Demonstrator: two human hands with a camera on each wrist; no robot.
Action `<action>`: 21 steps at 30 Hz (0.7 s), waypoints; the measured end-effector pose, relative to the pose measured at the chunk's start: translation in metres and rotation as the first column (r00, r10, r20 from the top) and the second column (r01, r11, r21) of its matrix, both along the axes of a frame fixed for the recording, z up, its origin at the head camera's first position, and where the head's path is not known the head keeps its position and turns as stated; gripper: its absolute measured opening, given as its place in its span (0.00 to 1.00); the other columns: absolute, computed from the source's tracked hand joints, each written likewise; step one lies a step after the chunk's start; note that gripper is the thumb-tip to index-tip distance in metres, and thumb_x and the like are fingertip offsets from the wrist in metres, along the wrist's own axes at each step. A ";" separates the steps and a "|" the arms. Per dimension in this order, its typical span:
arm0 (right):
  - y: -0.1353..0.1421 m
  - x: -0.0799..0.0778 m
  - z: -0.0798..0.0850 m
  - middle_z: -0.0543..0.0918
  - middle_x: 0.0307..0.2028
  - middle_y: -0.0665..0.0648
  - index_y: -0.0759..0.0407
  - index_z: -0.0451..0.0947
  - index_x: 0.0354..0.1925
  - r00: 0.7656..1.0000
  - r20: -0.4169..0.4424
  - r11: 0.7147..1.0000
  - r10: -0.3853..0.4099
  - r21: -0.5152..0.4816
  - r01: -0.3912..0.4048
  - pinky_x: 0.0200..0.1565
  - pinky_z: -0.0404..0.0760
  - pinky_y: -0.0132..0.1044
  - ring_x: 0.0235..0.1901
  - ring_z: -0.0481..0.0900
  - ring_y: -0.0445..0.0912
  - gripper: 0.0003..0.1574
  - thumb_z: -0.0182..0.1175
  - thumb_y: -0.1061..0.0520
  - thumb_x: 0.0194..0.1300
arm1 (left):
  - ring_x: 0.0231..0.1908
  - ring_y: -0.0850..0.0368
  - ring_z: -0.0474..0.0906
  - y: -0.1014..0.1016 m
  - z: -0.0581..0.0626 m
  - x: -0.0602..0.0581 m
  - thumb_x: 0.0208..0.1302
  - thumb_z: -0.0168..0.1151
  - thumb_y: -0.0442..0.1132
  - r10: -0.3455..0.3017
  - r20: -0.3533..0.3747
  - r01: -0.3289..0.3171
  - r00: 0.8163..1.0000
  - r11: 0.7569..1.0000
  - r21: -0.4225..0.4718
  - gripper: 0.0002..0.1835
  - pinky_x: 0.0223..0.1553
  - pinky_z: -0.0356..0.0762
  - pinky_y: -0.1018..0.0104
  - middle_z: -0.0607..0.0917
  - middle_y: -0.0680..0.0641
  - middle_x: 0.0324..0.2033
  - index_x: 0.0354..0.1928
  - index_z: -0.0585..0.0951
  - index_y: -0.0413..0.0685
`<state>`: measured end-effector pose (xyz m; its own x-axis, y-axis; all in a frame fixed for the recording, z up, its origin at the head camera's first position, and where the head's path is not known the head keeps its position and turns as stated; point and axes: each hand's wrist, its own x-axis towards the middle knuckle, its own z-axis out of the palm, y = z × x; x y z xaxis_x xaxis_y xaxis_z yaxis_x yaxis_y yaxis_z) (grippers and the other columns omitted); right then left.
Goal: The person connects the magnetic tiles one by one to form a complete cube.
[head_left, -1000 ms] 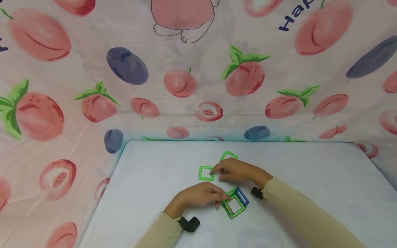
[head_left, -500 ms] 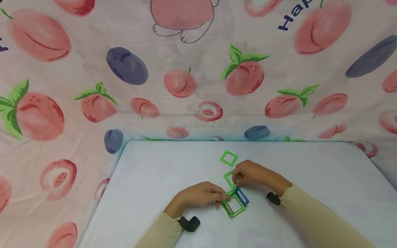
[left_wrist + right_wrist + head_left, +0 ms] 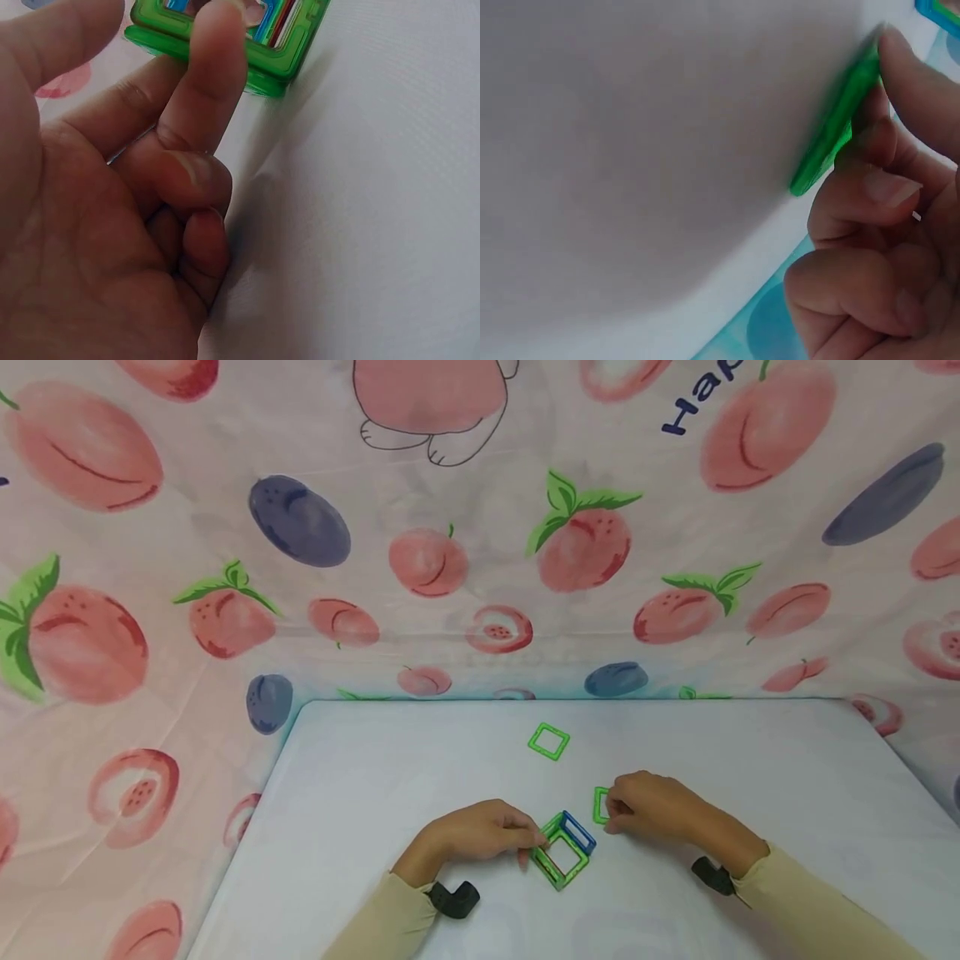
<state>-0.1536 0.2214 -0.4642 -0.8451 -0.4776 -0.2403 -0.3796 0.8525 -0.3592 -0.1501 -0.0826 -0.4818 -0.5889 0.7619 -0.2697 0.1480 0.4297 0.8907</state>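
A small box of green and blue magnetic tiles (image 3: pixel 574 874) stands on the white table. Its blue side (image 3: pixel 581 827) faces the back right, and a reddish strip shows through it in the left wrist view. My left hand (image 3: pixel 480 831) holds the box at its left corner; one finger (image 3: pixel 214 67) lies over the green frame, the others curl below. To the right, my right hand (image 3: pixel 652 806) pinches a square green magnetic tile (image 3: pixel 600 805) between thumb and fingers. In the right wrist view this tile (image 3: pixel 836 120) is seen nearly edge-on, tilted close over the tabletop.
Another square green tile (image 3: pixel 562 748) lies flat farther back on the table (image 3: pixel 412 752). A fruit-printed cloth (image 3: pixel 450 635) hangs behind and at the left side. Black wrist cameras (image 3: pixel 454 900) sit at both cuffs.
My right hand has taken the nearer loose green tile from the left, past the back of the box, over to its right. My left hand stays at the box. The head view shifts slightly.
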 end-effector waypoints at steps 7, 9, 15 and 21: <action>0.011 0.013 0.000 0.69 0.21 0.42 0.49 0.73 0.26 0.996 0.085 0.976 -0.039 -0.209 0.057 0.26 0.65 0.30 0.23 0.65 0.34 0.18 0.63 0.45 0.72 | 0.47 0.70 0.78 0.001 -0.001 0.001 0.76 0.55 0.52 0.011 0.038 -0.012 0.999 1.000 0.022 0.21 0.56 0.69 0.71 0.89 0.60 0.39 0.32 0.89 0.50; 0.012 0.018 0.001 0.67 0.20 0.43 0.50 0.72 0.26 0.991 0.129 0.961 -0.042 -0.267 0.076 0.26 0.63 0.30 0.21 0.64 0.34 0.20 0.61 0.46 0.74 | 0.46 0.69 0.77 0.001 0.000 0.002 0.76 0.56 0.52 0.007 0.064 -0.009 0.998 1.000 0.028 0.20 0.55 0.69 0.71 0.89 0.59 0.39 0.33 0.90 0.49; 0.006 0.032 0.004 0.70 0.16 0.47 0.56 0.72 0.26 0.923 0.371 0.907 -0.098 -0.348 0.236 0.23 0.65 0.33 0.18 0.67 0.39 0.24 0.58 0.44 0.76 | 0.44 0.69 0.76 0.000 0.000 0.002 0.77 0.54 0.52 -0.028 0.088 0.026 0.996 0.999 0.019 0.21 0.52 0.69 0.72 0.87 0.61 0.43 0.35 0.90 0.50; -0.008 0.042 0.005 0.74 0.17 0.51 0.60 0.75 0.29 0.860 0.505 0.862 -0.079 -0.398 0.313 0.24 0.68 0.34 0.19 0.73 0.43 0.23 0.57 0.46 0.77 | 0.42 0.69 0.75 0.002 -0.001 0.001 0.79 0.50 0.54 -0.089 0.057 0.089 0.994 0.996 0.011 0.23 0.46 0.70 0.73 0.85 0.62 0.44 0.35 0.89 0.51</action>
<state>-0.1117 0.2133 -0.4594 -0.7792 -0.4648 -0.4205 0.0855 0.5857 -0.8060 -0.1493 -0.0811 -0.4828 -0.5023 0.8131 -0.2942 0.1342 0.4094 0.9024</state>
